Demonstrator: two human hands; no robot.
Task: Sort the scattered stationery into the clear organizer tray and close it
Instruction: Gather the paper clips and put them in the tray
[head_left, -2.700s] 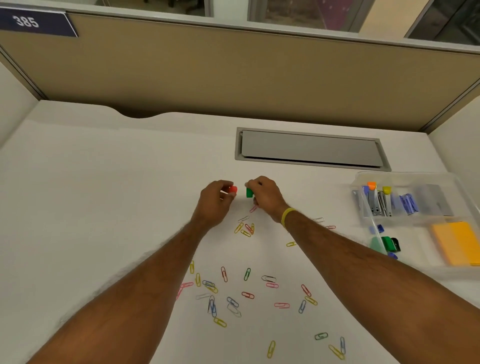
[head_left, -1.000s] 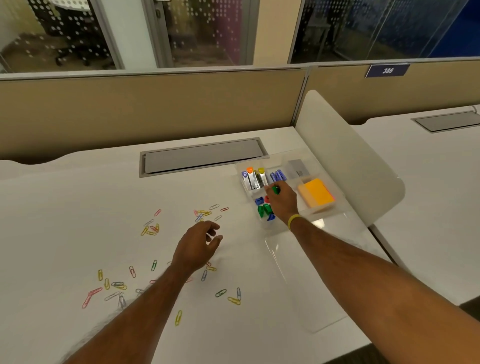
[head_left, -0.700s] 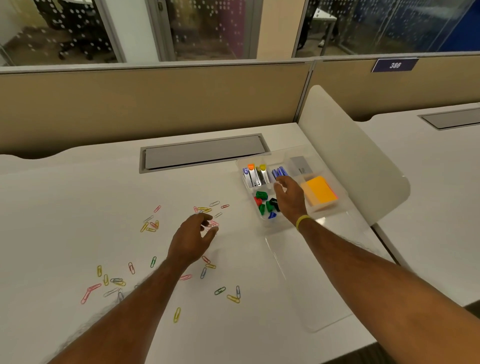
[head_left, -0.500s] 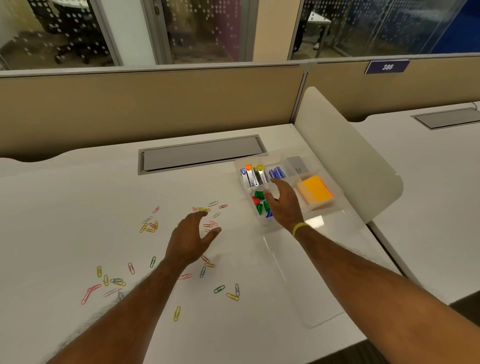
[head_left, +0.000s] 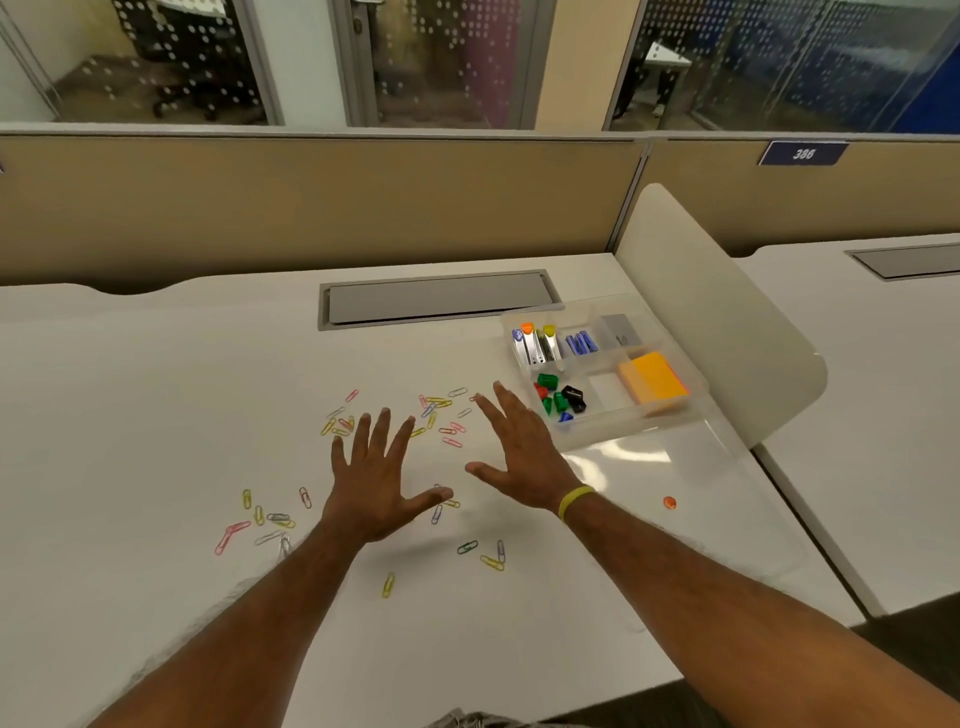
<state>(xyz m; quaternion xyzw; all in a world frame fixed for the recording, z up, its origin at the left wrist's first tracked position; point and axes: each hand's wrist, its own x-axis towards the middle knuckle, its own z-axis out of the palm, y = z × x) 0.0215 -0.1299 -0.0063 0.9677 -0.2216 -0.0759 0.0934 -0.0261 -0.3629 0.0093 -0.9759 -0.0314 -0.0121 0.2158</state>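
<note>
Paper clips in many colours lay scattered over the white desk. One loose bunch sat just past your fingertips at the centre of the frame, another lay at lower left, and a few strays, a green one among them, lay lower down between your forearms.

Both your hands were flat and spread, and you held nothing in either. Your left hand sat at the centre with its fingers fanned and its thumb stretched out to the right. Your right hand was just beside it, with a yellow wristband on the wrist and its fingers reaching toward the upper bunch. I could not tell whether your palms pressed on the desk or hovered over it.

Right of centre stood the clear organizer tray, uncovered, close to your right hand but apart from it. Its clear lid lay flat on the desk toward the lower right of the frame. Orange sticky notes filled the tray's right compartment. Small green, red, black and blue pieces were heaped in the near left one. Along the back row sat silver pieces with orange and yellow tops, some blue pieces and a grey one. A small orange bit sat on the lid, too small to name.
</note>
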